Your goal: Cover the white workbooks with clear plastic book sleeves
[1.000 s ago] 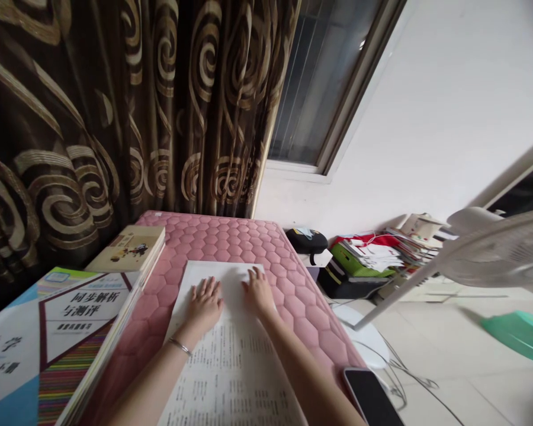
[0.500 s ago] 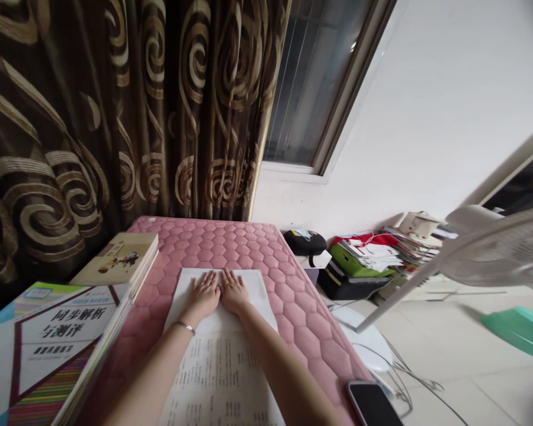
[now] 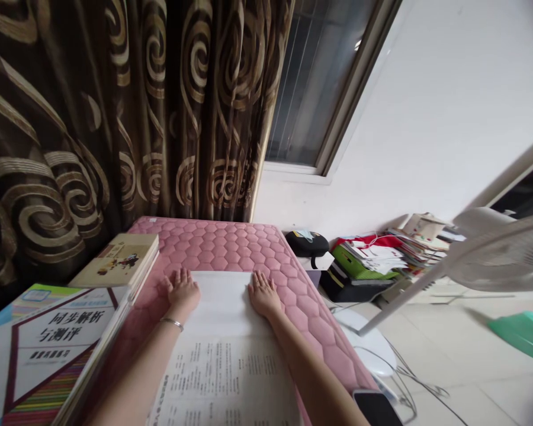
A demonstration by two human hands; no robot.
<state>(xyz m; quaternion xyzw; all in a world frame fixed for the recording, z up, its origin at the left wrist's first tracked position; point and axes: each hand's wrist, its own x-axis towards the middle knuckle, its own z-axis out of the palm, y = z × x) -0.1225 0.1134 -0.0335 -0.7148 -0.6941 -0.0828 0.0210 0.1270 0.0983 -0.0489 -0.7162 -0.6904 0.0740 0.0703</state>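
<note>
A printed paper sheet [image 3: 224, 367] lies on the pink quilted mattress [image 3: 222, 242], its far part blank white and its near part covered in text. My left hand [image 3: 182, 291], with a silver bracelet at the wrist, rests flat over the sheet's far left corner, fingers spread. Over the far right edge lies my right hand [image 3: 265, 294], palm down, fingers apart. Neither hand grips anything. The sheet's near edge is out of view.
Books [image 3: 62, 349] are stacked at the left, a beige one [image 3: 118, 257] behind. A phone [image 3: 376, 408] sits at the near right edge. Beyond the mattress stand a white fan [image 3: 408, 296], a black case [image 3: 308, 242] and a green basin [image 3: 522, 334]. Patterned curtains [image 3: 195, 118] hang behind.
My hands have moved apart from the sheet's middle, the left one leftward and the right one rightward, out to its edges. The view has shifted slightly.
</note>
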